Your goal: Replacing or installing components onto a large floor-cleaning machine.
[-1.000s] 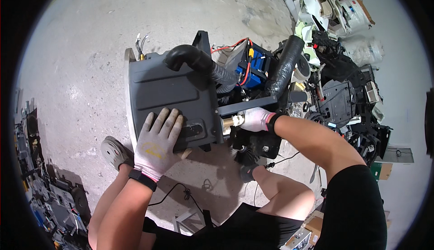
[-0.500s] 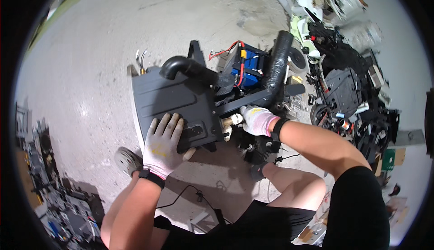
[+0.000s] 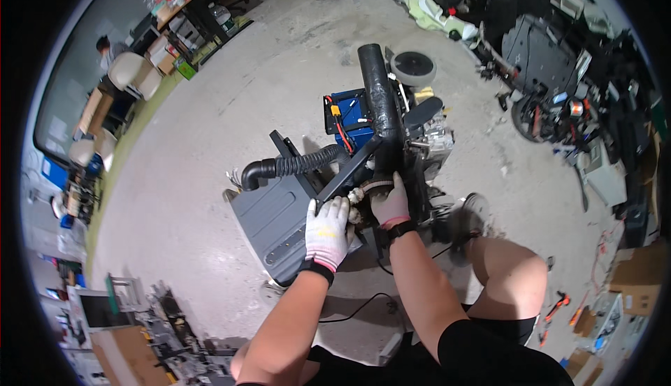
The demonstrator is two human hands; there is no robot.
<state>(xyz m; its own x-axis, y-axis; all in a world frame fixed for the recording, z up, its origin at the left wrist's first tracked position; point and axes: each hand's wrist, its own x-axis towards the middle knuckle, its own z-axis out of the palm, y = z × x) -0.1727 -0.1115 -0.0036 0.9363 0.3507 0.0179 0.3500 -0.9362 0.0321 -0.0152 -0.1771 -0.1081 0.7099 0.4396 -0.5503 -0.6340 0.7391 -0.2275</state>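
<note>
My left hand (image 3: 327, 232), in a white glove, lies with outstretched fingers on the right edge of a dark grey plastic tank (image 3: 269, 222). Its fingertips are beside a whitish fitting (image 3: 355, 196). My right hand (image 3: 391, 208), also gloved, is closed round the lower end of a thick black pipe (image 3: 378, 92), with one finger stretched up along it. Some of its fingertips are hidden. A black corrugated hose (image 3: 307, 162) with an elbow crosses above the tank. Behind it sits a blue battery-like box (image 3: 356, 134) with red wires.
A black wheel (image 3: 413, 67) and metal machine parts (image 3: 439, 138) adjoin the pipe. Scrap parts (image 3: 538, 57) are heaped at right, with cardboard boxes (image 3: 637, 271) nearer. At far left are chairs (image 3: 133, 73) and a seated person (image 3: 106, 51). A black cable (image 3: 360, 308) lies on the floor before me.
The view has shifted, showing more of the room at left. My right hand has gone from the whitish fitting to the pipe's lower end; my left has slid to the tank's right edge.
</note>
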